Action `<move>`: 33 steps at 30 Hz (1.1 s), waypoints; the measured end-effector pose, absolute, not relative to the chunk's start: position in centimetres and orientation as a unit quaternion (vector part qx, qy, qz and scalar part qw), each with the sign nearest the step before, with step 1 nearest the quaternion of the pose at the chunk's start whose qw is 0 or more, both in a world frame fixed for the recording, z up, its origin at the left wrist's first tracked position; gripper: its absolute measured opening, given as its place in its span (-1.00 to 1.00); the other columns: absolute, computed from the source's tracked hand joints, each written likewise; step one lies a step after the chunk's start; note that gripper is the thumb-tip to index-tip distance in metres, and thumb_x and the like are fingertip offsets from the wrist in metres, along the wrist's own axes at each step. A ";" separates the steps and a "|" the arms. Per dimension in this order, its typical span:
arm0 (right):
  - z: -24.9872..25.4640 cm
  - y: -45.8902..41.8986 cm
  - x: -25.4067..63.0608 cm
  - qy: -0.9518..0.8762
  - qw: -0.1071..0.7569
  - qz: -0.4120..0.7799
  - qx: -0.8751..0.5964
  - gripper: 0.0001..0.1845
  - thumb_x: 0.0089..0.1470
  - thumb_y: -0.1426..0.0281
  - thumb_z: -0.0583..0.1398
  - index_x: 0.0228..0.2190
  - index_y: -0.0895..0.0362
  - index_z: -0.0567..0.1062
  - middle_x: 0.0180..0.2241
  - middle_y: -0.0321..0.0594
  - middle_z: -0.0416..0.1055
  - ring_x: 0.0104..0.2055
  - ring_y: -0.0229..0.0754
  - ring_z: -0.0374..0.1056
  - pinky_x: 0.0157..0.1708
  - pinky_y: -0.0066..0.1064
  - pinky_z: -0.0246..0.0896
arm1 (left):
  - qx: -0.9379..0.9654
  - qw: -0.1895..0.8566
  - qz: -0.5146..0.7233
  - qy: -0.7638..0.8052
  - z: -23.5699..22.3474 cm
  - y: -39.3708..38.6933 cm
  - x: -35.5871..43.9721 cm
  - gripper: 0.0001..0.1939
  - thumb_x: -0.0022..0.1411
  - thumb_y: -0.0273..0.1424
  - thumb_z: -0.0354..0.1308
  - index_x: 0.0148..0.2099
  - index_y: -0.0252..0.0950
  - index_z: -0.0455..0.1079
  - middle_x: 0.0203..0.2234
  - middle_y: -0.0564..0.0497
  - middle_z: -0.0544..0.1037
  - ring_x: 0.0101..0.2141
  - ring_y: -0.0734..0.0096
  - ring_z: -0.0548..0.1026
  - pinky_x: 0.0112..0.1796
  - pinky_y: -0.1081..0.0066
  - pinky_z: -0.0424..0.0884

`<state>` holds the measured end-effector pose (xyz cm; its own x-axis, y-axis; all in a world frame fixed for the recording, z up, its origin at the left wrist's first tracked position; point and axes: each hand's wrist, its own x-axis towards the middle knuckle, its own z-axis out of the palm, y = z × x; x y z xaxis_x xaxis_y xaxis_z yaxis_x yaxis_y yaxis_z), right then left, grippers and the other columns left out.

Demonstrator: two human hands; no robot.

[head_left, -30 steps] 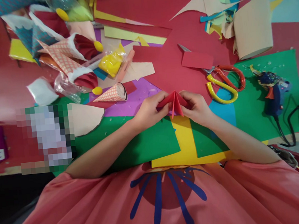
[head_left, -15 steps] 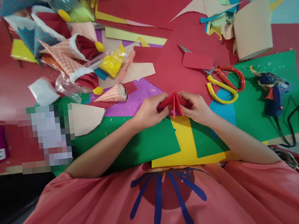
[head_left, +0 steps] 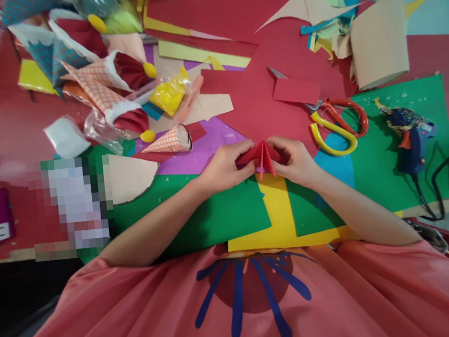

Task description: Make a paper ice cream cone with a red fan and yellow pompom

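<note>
Between my two hands is a folded piece of red paper, its pleats fanning out toward me. My left hand pinches its left side, thumb in front and fingers behind. On the other side my right hand grips it the same way. Under the hands lie green sheets, a yellow sheet and a purple sheet. To the right, scissors with one red and one yellow handle rest with a small red paper rectangle over their blades. A small checked paper cone lies left of my hands.
A blue hot glue gun with a black cord lies at the right, near a beige paper cup shape. Finished-looking checked cones and plastic packets crowd the upper left. A beige rounded cutout lies at the left. Paper scraps are piled at the back.
Both hands stay nearly in place on the folded red paper. Its front pleats shift very slightly; the surroundings at the left drift a little with the camera.
</note>
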<state>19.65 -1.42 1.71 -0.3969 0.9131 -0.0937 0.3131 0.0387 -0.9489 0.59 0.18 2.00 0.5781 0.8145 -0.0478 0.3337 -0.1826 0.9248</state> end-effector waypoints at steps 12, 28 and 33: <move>1.9 -1.2 19.8 -0.684 0.283 0.498 -0.452 -0.58 0.07 0.09 0.25 -0.54 0.11 0.27 -0.53 -0.37 0.17 -0.43 -0.30 0.08 -0.41 -0.40 0.00 | 0.737 0.496 0.260 0.379 1.7 0.2 0.6 -0.85 0.13 -0.36 0.06 -0.44 -0.27 0.18 -0.60 0.17 0.22 -0.56 0.61 0.16 -0.52 0.51 0.10; 1.8 -1.1 19.9 -0.720 0.288 0.465 -0.427 -0.74 0.10 0.35 0.17 -0.55 0.10 0.23 -0.55 -0.38 0.14 -0.48 -0.33 0.07 -0.44 -0.41 -0.02 | 0.721 0.507 0.266 0.390 1.4 0.1 0.5 -0.88 0.10 -0.35 0.12 -0.37 -0.29 0.26 -0.56 0.15 0.30 -0.53 0.60 0.23 -0.51 0.54 0.16; 1.8 -1.1 19.9 -0.729 0.285 0.458 -0.422 -0.74 0.11 0.36 0.15 -0.55 0.09 0.20 -0.56 -0.38 0.14 -0.47 -0.31 0.05 -0.43 -0.40 -0.03 | 0.731 0.496 0.264 0.386 1.4 0.0 0.5 -0.84 0.10 -0.38 0.09 -0.46 -0.28 0.18 -0.61 0.18 0.21 -0.57 0.63 0.15 -0.53 0.53 0.10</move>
